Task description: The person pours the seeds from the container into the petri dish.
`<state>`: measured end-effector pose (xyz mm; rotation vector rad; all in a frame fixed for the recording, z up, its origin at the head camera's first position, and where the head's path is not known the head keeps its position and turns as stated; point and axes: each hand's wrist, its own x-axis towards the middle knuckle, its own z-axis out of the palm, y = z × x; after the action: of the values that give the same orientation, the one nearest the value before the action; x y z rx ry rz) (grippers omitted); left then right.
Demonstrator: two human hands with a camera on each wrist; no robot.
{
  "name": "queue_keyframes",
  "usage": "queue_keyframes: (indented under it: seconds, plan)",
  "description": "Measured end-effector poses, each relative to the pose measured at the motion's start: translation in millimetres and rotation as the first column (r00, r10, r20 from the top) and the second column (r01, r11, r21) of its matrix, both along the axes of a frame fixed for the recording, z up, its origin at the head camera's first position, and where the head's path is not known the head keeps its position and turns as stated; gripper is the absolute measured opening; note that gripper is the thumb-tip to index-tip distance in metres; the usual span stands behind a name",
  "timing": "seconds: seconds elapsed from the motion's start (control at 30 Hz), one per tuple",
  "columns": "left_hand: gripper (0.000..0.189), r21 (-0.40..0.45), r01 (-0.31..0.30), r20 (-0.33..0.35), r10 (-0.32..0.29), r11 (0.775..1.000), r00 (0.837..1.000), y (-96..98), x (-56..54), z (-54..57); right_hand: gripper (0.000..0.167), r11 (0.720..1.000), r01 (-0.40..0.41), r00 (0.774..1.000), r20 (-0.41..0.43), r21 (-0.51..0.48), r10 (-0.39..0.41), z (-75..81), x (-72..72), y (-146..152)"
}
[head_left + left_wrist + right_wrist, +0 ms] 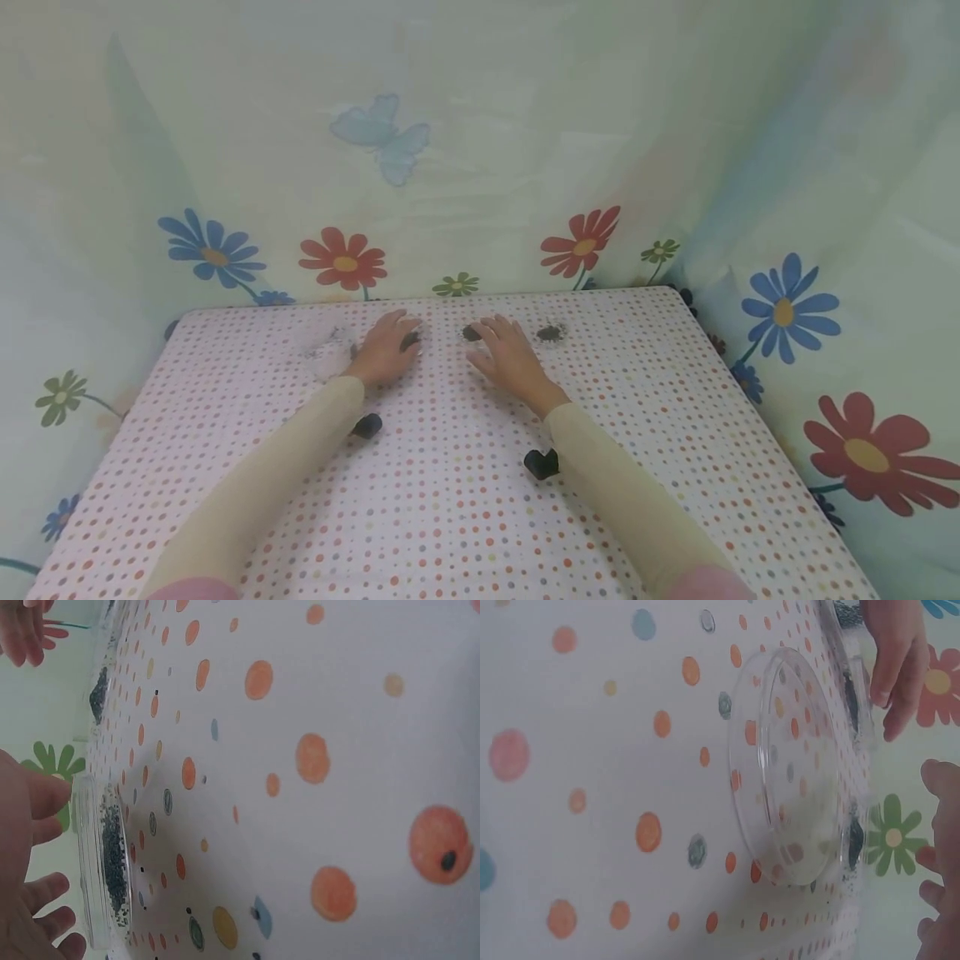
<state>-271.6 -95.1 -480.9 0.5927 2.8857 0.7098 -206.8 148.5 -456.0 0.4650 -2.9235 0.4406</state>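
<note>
My left hand [386, 348] hovers with relaxed, parted fingers over a round clear petri dish [97, 870] that holds black granules [114, 859]. In the left wrist view its fingertips look close to the dish's rim; I cannot tell whether they touch it. My right hand [512, 354] is beside another dish of black granules [472, 332], its fingers loosely bent above and gripping nothing visible. A bare clear dish or lid [787, 765] lies on the cloth near the right wrist. Further right sits one more patch of black granules [550, 332].
Clear dishes with scattered dark specks [330, 350] lie left of the left hand. A dotted cloth [450, 508] covers the table, with some loose granules on it. Flowered curtains [480, 167] hang behind and at the sides. Black wrist cameras [542, 463] sit under both forearms.
</note>
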Motion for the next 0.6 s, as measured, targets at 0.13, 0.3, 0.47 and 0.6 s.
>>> queue_keyframes:
  seconds: [0.13,0.3,0.47,0.6]
  plan:
    - [0.051,0.004,0.0,0.003,0.0,1.0,1.0,0.1,0.6,0.0,0.053,1.0,0.002,1.0,-0.001,-0.004,-0.002,1.4,5.3,3]
    - [0.051,-0.02,0.0,0.011,0.0,1.0,1.0,-0.7,0.8,-3.7,0.053,1.0,-0.012,1.0,-0.003,-0.027,0.012,1.8,11.7,7]
    - [0.05,-0.023,0.015,0.004,-0.015,1.0,1.0,-1.5,1.2,-5.5,0.051,0.999,-0.025,1.0,-0.02,-0.03,0.024,1.3,17.4,11]
    - [0.05,-0.025,0.018,0.006,-0.017,1.0,1.0,-1.5,1.8,-4.9,0.052,0.999,-0.029,1.0,-0.009,-0.045,0.029,1.1,22.2,13]
